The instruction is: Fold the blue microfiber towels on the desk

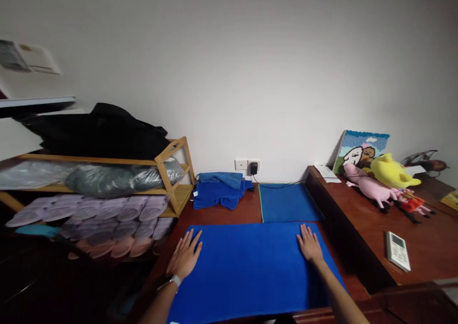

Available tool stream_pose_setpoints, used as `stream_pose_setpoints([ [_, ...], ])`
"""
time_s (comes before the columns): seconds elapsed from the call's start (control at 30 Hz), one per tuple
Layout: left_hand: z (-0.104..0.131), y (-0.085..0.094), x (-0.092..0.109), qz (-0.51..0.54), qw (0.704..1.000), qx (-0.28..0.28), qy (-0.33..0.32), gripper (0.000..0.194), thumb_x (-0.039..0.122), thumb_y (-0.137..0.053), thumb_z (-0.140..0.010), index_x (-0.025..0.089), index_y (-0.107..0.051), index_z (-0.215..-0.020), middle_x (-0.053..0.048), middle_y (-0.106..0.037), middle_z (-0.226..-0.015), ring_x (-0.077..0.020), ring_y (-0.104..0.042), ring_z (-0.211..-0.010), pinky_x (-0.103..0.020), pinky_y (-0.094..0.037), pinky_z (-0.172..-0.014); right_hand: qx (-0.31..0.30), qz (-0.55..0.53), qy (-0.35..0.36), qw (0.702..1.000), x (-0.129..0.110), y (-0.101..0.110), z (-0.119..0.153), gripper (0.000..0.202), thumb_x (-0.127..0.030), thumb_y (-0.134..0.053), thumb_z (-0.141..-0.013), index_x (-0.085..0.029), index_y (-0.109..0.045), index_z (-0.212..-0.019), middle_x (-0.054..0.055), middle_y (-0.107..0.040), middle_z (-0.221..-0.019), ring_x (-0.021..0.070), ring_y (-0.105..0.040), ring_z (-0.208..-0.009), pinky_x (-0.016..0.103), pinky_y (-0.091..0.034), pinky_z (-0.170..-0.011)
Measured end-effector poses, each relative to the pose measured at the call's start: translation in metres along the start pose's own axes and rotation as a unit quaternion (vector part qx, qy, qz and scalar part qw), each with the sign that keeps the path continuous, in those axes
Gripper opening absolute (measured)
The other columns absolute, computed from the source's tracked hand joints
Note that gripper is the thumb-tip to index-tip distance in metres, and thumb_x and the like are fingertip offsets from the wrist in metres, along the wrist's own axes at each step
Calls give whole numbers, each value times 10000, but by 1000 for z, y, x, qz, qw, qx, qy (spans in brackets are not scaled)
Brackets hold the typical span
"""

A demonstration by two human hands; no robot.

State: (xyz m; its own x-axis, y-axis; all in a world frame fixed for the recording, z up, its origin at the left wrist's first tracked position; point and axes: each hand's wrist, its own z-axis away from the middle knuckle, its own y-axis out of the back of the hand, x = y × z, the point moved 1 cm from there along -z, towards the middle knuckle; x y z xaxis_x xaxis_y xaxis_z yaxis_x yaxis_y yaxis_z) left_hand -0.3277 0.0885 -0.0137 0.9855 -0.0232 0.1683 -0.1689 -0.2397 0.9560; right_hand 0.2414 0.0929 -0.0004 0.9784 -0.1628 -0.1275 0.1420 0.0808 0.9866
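A large blue cloth lies spread flat on the reddish-brown wooden table. My left hand rests on its far left corner, palm down with the fingers spread, and holds nothing. On the far right corner lies my right hand, also palm down with fingers apart and nothing held. Beyond the cloth, a smaller blue cloth with a green edge lies flat near the wall. Left of that one, several crumpled blue cloths sit in a heap.
A wooden rack at the left holds a black bag, plastic-wrapped items and several slippers. The raised right surface bears plush toys, a picture and a white remote. A black plug with a cable is in the wall.
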Motion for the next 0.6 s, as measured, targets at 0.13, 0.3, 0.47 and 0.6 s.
stream_pose_setpoints([
  [0.13, -1, -2, -3, 6, 1000, -2, 3, 590, 483, -354, -1009, 246, -456, -1538, -100, -374, -1657, -258, -336, -1531, -489, -246, -1253, 5, 21, -39, 999, 66, -3, -10, 733, -491, -155, -1013, -92, -193, -1627, 73, -168, -1704, 222, -139, -1575, 422, -150, -1274],
  [0.3, -1, -3, -4, 6, 1000, 3, -1, 576, 473, -353, -1009, 263, -459, -1535, -79, -397, -1649, -258, -347, -1525, -496, -262, -1244, 7, 20, -33, 999, 74, -11, -12, 741, -492, -137, -1006, -98, -184, -1631, 68, -169, -1706, 206, -135, -1576, 420, -137, -1278],
  [0.47, 1, 0, -1, 6, 1000, -1, 0, 571, 471, -351, -1015, 269, -453, -1539, -74, -392, -1653, -258, -344, -1525, -494, -251, -1246, -12, 29, -50, 998, 68, 3, -10, 723, -457, -147, -998, -112, -208, -1630, 67, -202, -1703, 205, -186, -1567, 434, -173, -1269],
  [0.6, 3, 2, 2, 2, 1000, -3, 4, 570, 463, -351, -1021, 261, -438, -1548, -86, -375, -1661, -260, -329, -1532, -493, -239, -1251, 8, 67, -81, 994, 41, 19, -8, 681, -349, -225, -974, -68, -337, -1584, 130, -308, -1665, 269, -260, -1544, 495, -204, -1252],
])
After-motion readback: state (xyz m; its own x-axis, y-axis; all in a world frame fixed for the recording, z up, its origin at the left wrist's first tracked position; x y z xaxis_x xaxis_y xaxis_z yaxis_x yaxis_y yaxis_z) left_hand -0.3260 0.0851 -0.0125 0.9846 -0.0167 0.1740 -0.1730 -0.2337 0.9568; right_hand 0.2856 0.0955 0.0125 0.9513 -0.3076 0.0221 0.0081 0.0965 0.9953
